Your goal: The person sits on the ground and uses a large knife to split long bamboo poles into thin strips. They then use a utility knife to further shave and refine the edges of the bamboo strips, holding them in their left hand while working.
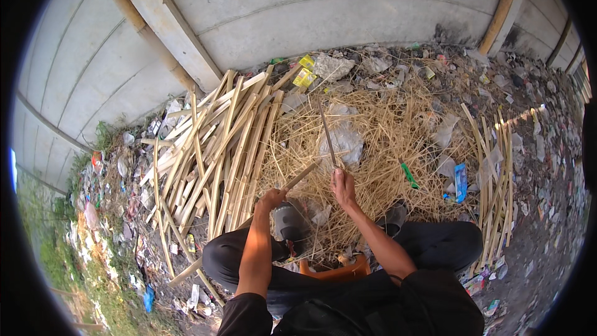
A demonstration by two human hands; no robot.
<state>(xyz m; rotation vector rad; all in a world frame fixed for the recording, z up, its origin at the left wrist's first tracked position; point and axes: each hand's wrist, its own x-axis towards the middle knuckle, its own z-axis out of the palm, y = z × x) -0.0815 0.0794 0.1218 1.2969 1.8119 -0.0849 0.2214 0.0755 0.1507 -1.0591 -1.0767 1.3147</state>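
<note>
My left hand (pixel 272 199) is closed around a bamboo strip (pixel 301 176), which slants up to the right past my fist and back down over my left leg. In my right hand (pixel 342 188) is a long, narrow, dark-bladed knife (pixel 327 134), its blade pointing away from me. The blade and the strip's far end lie close together; I cannot tell whether they touch. Beneath both hands spreads a heap of pale bamboo shavings (pixel 385 130). A large pile of split bamboo strips (pixel 233 140) lies to the left of my left hand.
Thinner strips (pixel 495 180) lie at the right. A green-handled tool (pixel 408 175) and a blue wrapper (pixel 460 183) rest on the shavings. I sit on a low orange stool (pixel 336 270), feet in grey shoes (pixel 290 221). A concrete wall (pixel 336 12) rises behind litter-strewn ground.
</note>
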